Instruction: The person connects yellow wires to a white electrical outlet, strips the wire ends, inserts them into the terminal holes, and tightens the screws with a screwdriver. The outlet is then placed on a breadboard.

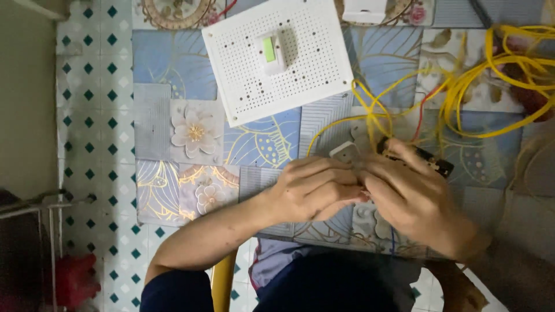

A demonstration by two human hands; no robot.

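Both hands meet low over the patterned floral desk [173,81] — the left hand [315,190] curled in a grip around a small pale-grey plastic block [346,153], the right hand [413,196] clenched on a thin black strip [430,160]. Tangled glossy yellow wires [462,86] loop just beyond the fingers. Farther up lies a white perforated square board [300,69] carrying a small white switch with a green face [272,52].

A white perforated board [277,60] carrying a small green-windowed device [272,53] lies on the patterned floral tabletop [185,138].
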